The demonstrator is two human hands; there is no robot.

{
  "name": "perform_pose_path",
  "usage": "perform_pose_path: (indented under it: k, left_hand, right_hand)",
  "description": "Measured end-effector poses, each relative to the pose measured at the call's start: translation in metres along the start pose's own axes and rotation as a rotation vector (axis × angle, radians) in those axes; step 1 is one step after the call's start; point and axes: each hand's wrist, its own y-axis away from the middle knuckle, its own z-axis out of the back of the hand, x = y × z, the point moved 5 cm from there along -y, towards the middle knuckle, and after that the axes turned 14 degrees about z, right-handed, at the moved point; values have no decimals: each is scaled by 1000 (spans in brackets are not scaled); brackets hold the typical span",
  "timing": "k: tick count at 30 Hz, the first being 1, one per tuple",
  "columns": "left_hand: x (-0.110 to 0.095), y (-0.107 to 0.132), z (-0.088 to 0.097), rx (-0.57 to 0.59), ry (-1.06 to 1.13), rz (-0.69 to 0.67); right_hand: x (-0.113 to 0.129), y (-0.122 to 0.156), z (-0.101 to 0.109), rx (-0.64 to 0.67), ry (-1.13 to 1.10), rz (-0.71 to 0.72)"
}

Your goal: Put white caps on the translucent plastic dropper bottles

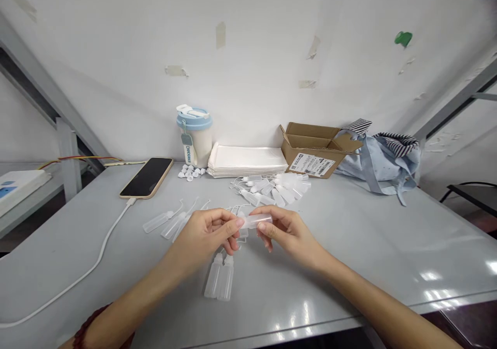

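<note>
Above the middle of the table, a small translucent plastic squeeze bottle (258, 220) lies sideways between my two hands. My right hand (282, 229) is closed around its bottom end, thumb in front. The fingers of my left hand (217, 230) pinch the bottle's neck end, and they hide what is there. Two like bottles (219, 279) with capped tops lie just below my left hand. More bottles (158, 221) with thin curved spouts rest to its left, partly covered by it. A heap of such bottles (283, 188) lies beyond my right hand.
Small white caps (191, 172) lie beside a blue-lidded cup (198, 136). A stack of white trays (248, 160), an open cardboard box (314, 149) and a light blue cloth bag (378, 160) line the wall. A phone (147, 177) with a white cable (104, 243) is at left.
</note>
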Motion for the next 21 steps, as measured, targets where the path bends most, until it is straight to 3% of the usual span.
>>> perform_pose_path:
  k: [4, 8, 10, 13, 16, 18, 21]
  left_hand:
    - [1, 1, -7, 113, -14, 16]
    - [-3, 6, -9, 19, -184, -59]
    - [-6, 9, -8, -82, -348, -190]
    - [-11, 17, -11, -223, -574, -501]
    - [-12, 21, -14, -291, -662, -693]
    - [-13, 21, -13, -306, -648, -685]
    - [-14, 16, -11, -266, -586, -520]
  right_hand:
    - [2, 2, 1, -7, 74, 44]
    - [-1, 4, 0, -2, 93, 48]
    - [-4, 5, 0, 0, 53, 29]
    - [-8, 5, -1, -25, -60, -5]
    - [-11, 5, -1, -66, -175, -36]
    - [-13, 4, -1, -79, -225, -54]
    - [-13, 3, -2, -79, -242, -44]
